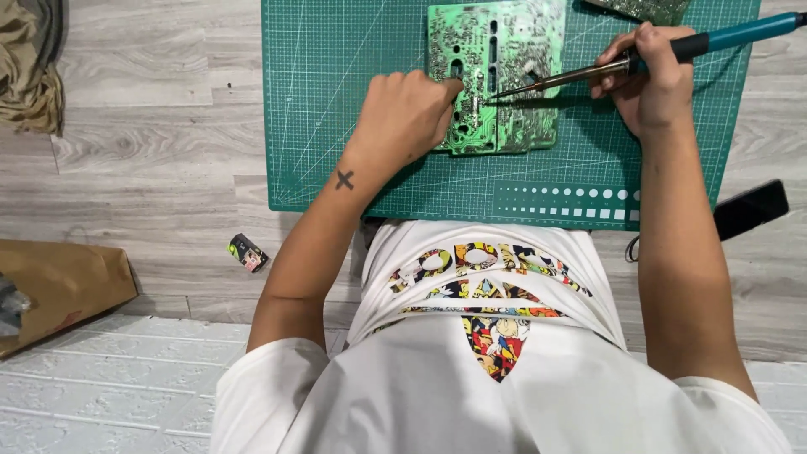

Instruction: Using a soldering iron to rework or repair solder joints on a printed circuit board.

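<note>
A green circuit board (504, 59) lies solder side up on a green cutting mat (336, 101). My left hand (403, 113) rests on the board's left edge with its fingers curled down on it, pinning it to the mat. My right hand (651, 76) grips a soldering iron (588, 71) with a teal handle. The iron's metal tip touches the middle of the board, just right of my left fingertips.
The mat lies on a grey wood-look floor. A second green board (643, 8) peeks in at the top edge. A small black packet (248, 252) lies left of my left arm, a brown paper bag (59, 286) at far left, a black flat object (751, 208) at right.
</note>
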